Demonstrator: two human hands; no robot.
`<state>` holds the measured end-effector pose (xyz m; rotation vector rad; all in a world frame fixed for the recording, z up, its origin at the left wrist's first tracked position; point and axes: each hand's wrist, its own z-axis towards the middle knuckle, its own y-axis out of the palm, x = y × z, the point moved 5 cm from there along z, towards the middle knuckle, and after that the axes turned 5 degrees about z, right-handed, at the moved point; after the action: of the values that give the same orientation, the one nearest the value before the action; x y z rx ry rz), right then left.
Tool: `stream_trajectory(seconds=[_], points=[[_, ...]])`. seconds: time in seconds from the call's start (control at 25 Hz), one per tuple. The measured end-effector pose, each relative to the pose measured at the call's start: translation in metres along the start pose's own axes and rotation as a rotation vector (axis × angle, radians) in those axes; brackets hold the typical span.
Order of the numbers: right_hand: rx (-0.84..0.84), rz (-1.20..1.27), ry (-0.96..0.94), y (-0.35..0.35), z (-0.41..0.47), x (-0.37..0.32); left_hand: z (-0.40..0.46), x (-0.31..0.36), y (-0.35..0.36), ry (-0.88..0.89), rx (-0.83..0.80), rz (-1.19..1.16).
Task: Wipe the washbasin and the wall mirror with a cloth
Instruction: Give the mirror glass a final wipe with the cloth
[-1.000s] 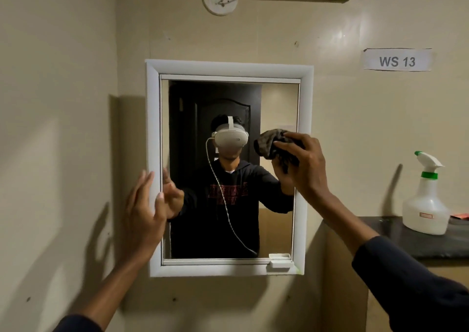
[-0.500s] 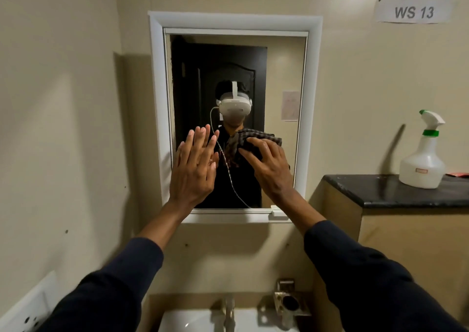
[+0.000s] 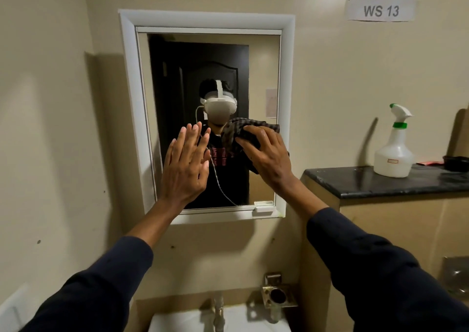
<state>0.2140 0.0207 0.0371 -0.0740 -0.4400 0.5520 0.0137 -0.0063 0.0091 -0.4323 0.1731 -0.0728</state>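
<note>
The wall mirror (image 3: 177,65) in its white frame hangs on the beige wall ahead. My right hand (image 3: 266,154) presses a dark checked cloth (image 3: 234,133) flat against the glass at the mirror's lower right. Beside it, my left hand (image 3: 185,164) is held up in front of the lower middle of the mirror, fingers straight and slightly apart, holding nothing. The white washbasin (image 3: 177,321) shows at the bottom edge below the mirror, with a metal tap (image 3: 218,311) at its back.
A black stone counter (image 3: 380,182) runs along the right wall with a white spray bottle (image 3: 393,151) with a green collar and a dark bowl (image 3: 456,163) on it. A metal holder (image 3: 278,295) is fixed above the basin. The left wall is close.
My left hand left the mirror's left frame edge and came to the lower middle. My right hand with the cloth went down and left, then slightly right. The view tilted down.
</note>
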Motion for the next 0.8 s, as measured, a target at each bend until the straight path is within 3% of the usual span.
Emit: stream_trajectory(seconds=[0.2,0.36,0.52,0.68,0.8], points=[[0.092,-0.128,0.090,-0.033,-0.006,0.062,0.016,0.044,0.007,0.073,0.031,-0.038],[-0.015,-0.234,0.232,-0.047,-0.033,0.117,0.032,0.092,0.022,0.159,0.045,-0.077],[-0.265,-0.293,0.432,-0.053,-0.072,0.168,0.046,0.143,0.038,0.237,0.045,-0.116],[-0.648,-0.346,0.667,-0.047,-0.119,0.210,0.049,0.177,0.050,0.276,0.071,-0.109],[-0.922,-0.162,0.963,-0.034,-0.142,0.224,0.049,0.187,0.060,0.291,0.063,-0.115]])
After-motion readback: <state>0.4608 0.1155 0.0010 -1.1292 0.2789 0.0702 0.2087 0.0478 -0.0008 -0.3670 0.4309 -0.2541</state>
